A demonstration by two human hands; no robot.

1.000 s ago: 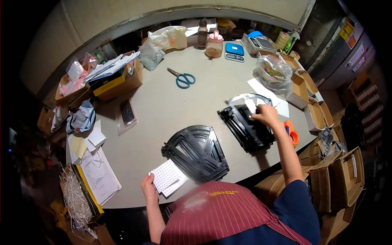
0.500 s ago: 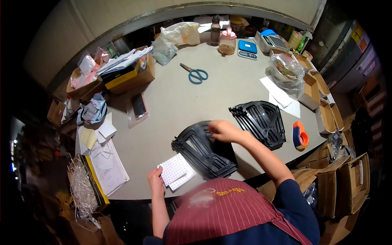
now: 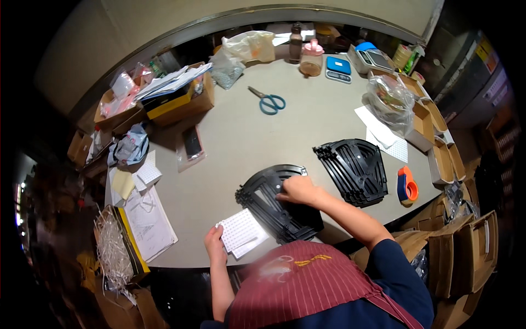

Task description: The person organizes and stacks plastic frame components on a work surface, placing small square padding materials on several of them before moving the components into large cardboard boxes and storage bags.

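Observation:
My left hand (image 3: 215, 244) pinches the edge of white sheets (image 3: 241, 230) printed with rows of small round stickers, just left of the near black stack. My right hand (image 3: 298, 190) is closed, fingers curled down, against the upper part of this stack of black fan-shaped plastic parts (image 3: 268, 205). What its fingertips hold, if anything, is hidden. Beside the fingertips a small pale dot (image 3: 278, 186) shows on the black surface. A second stack of similar black parts (image 3: 356, 170) lies to the right, with a small pale dot on its top piece.
Right of the stacks lies an orange and blue tape dispenser (image 3: 406, 187). Teal-handled scissors (image 3: 268, 101), a bagged dark flat item (image 3: 192, 143), bottles (image 3: 311, 59) and a blue scale (image 3: 338, 68) lie farther back. Boxes (image 3: 421, 126) and papers (image 3: 148, 225) line the sides.
My right hand has drawn back slightly toward me over the black stack, and a pale dot now shows by its fingertips. My left hand still holds the sheets. The whole view has shifted slightly.

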